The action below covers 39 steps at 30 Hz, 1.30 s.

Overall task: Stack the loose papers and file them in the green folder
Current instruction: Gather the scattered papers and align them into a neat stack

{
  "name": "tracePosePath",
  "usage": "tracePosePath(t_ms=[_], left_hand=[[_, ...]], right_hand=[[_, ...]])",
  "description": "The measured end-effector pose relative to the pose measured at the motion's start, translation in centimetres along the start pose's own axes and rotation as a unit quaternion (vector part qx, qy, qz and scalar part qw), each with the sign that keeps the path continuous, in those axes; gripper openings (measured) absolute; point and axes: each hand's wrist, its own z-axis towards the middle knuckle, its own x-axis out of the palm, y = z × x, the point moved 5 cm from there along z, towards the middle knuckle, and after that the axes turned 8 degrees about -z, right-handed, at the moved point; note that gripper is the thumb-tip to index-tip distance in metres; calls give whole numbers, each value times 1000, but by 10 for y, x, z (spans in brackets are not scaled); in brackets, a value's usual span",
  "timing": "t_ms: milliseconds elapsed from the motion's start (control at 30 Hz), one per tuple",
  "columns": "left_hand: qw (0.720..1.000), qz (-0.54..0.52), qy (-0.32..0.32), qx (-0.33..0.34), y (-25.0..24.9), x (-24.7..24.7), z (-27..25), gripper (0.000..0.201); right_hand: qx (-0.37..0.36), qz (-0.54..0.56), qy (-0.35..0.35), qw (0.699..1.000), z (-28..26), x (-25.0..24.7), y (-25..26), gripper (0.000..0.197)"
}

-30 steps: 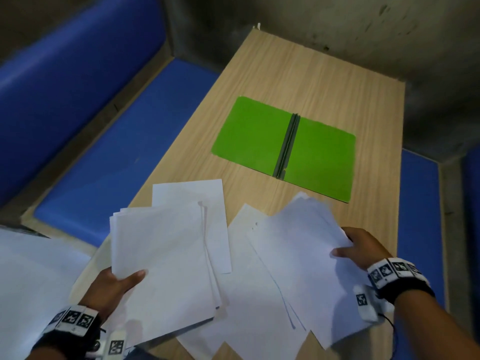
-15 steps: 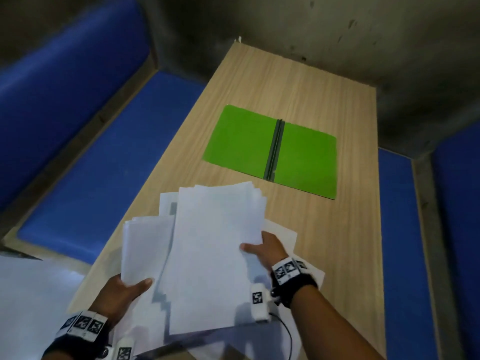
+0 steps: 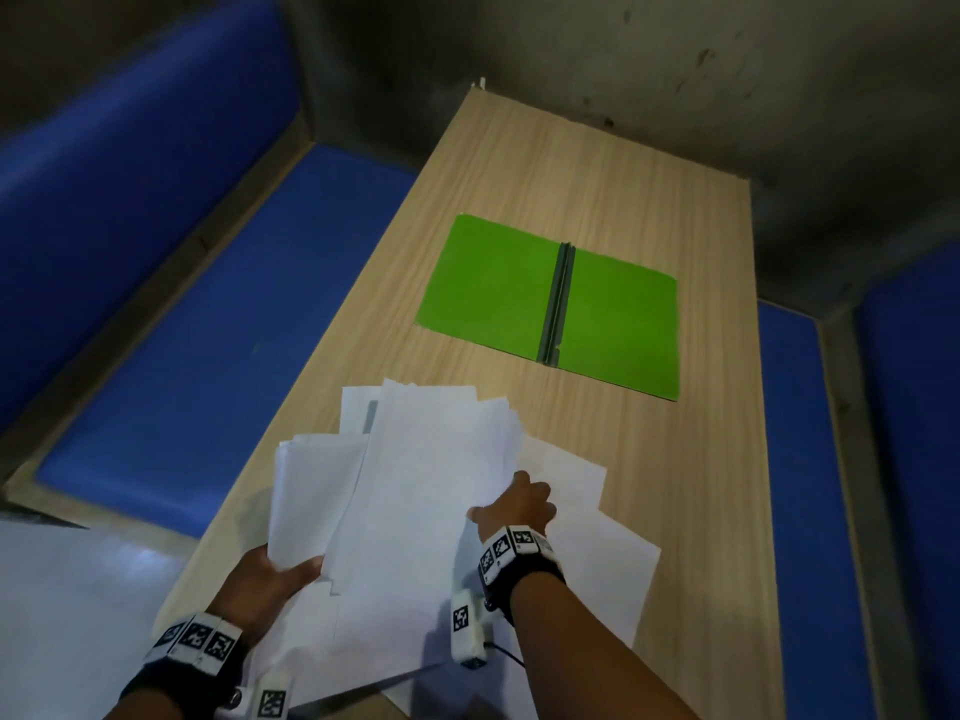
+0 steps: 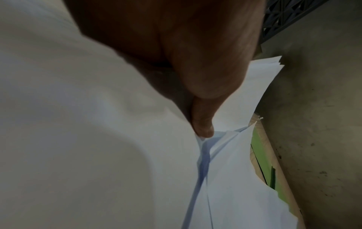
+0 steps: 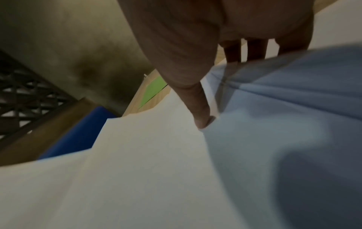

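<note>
A rough pile of white papers (image 3: 415, 491) is held over the near end of the wooden table (image 3: 597, 163). My left hand (image 3: 270, 574) grips the pile's near left edge, thumb on top (image 4: 201, 127). My right hand (image 3: 514, 504) holds a bundle of sheets at its right edge, thumb on top (image 5: 201, 114) and fingers underneath, laid over the left bundle. More loose sheets (image 3: 613, 543) lie flat on the table under my right hand. The green folder (image 3: 550, 304) lies open and flat further back, dark spine in the middle; slivers of it show in the wrist views (image 4: 262, 162) (image 5: 152, 91).
Blue padded benches run along the left (image 3: 208, 314) and right (image 3: 800, 459) sides of the table. A grey concrete wall (image 3: 623, 54) stands behind the table's far end. A white surface (image 3: 62, 615) lies at the lower left.
My right hand has carried its bundle of sheets leftward from the right side of the table and laid it over the bundle in my left hand. The head view has shifted.
</note>
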Motion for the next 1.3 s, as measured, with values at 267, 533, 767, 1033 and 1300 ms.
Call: tracePosePath(t_ms=[267,533,767,1033,1300], left_hand=[[1000,10,4,-4,3,2,5,38],[999,-32,-1,1,-4,-27,3,30],[994,-77,-74,-3,-8,-80,-9,21],[995,-27,-93,-13,2,-76,-22,30],[996,-14,-92,-10,5,-49,-31,38]], right_hand=[[-21,168,37,985,-4,12,11,48],[-111,339,13,934,-9,-32,-10,22],[43,466,-16,884,-21,-68,-129,46],[218,182,13,959,-39,-13,-204,56],[200,228,-17,953,-32,11,-199,67]])
